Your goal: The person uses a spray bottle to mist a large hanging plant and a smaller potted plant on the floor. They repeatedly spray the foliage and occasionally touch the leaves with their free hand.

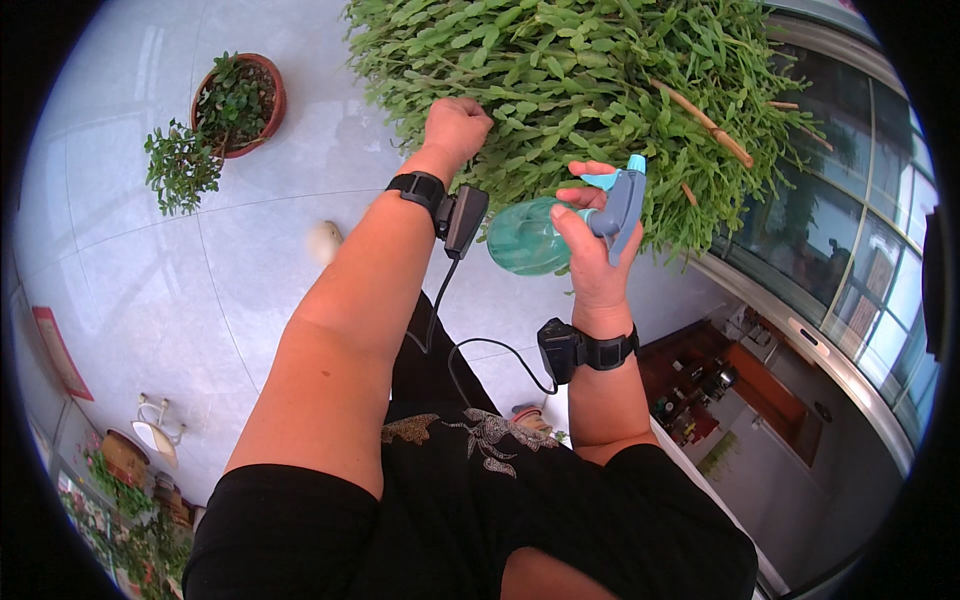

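Observation:
A large, dense Christmas-cactus-like plant (555, 82) with flat green segmented stems fills the top of the head view. My left hand (459, 129) is at its left side, fingers curled against the foliage. Its fingertips are hidden, so whether a stem is between them does not show. In my right hand (600, 262) is a spray bottle (529, 236) with a translucent teal body, held around the neck just below the plant. The bottle's grey-blue spray head (626, 210) points up, and fingers lie close to its light blue trigger (600, 181).
A terracotta pot (279, 97) with a small leafy plant stands on the pale tiled floor (247, 247) at left. Wooden sticks (705, 120) poke out of the big plant. Glass sliding panels (825, 195) border it on the right. A cable (491, 341) hangs between my wrist-worn devices.

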A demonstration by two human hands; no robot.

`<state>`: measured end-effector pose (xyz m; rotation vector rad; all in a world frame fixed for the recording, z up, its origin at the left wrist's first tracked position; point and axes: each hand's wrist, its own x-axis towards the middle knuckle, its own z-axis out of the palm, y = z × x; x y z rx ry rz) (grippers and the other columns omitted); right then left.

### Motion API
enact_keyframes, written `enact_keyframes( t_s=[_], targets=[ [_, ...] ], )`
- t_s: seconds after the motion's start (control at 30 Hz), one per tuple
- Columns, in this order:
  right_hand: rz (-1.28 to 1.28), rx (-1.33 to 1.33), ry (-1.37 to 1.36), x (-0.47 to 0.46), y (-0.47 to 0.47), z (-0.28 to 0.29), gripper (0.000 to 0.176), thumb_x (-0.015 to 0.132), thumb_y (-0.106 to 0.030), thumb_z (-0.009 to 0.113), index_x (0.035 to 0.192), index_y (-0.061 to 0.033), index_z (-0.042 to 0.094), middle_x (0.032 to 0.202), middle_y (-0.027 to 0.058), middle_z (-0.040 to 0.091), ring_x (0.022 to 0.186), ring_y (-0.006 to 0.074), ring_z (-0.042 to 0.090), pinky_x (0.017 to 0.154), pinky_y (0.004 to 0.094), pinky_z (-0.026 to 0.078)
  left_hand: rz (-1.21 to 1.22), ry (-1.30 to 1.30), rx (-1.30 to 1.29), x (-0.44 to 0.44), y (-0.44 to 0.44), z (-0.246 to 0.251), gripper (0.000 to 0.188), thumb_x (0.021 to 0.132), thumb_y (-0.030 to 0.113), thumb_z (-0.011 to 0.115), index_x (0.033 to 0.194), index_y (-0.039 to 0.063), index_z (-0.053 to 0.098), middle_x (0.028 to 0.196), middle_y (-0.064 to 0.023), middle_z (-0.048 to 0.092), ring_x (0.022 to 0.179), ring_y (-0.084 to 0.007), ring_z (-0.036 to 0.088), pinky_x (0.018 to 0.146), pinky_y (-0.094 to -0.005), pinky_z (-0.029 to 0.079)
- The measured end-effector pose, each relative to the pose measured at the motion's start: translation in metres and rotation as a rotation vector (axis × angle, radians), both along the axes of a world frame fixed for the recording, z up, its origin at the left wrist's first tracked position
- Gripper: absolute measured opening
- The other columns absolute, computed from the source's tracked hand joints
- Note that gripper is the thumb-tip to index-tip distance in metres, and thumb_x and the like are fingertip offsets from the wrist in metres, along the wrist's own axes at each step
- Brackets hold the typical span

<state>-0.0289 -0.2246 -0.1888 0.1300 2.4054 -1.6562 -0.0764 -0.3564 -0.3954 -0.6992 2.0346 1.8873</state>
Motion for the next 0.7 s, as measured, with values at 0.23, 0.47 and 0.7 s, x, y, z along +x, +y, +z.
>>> enact_keyframes(
  t_s=[0.23,0.47,0.7],
  targets=[
    [0.039,-0.026,0.069,-0.01,-0.005,0.005,0.044,0.069,0.0,0.067,0.111,-0.0034,0.055,0.108,0.006,0.06,0.085,0.0118,0.056,0.074,0.0259,0.046,0.296,-0.17,-0.108,0.027,-0.012,-0.007,0.012,0.071,0.013,0.063,0.077,0.006,0.071,0.075,-0.0153,0.067,0.071,-0.0278,0.066,0.069,-0.0353,0.051],
    [0.083,0.025,-0.088,-0.01,0.001,-0.009,0.036,0.067,-0.003,0.069,0.101,-0.0053,0.058,0.096,0.0037,0.061,0.081,0.012,0.052,0.074,0.0265,0.045,0.247,-0.039,-0.102,0.038,-0.024,-0.005,0.014,0.074,0.011,0.06,0.079,0.008,0.072,0.076,-0.0153,0.067,0.073,-0.0277,0.066,0.07,-0.0362,0.052],
    [0.106,-0.02,-0.181,-0.005,0.001,-0.009,0.042,0.067,-0.004,0.069,0.107,-0.0047,0.057,0.107,0.0035,0.06,0.085,0.0123,0.055,0.072,0.0274,0.046,0.1,0.131,-0.366,0.01,-0.007,0.017,0.016,0.074,0.011,0.061,0.086,0.011,0.072,0.085,-0.0152,0.068,0.082,-0.0341,0.064,0.076,-0.0416,0.052]
  ],
)
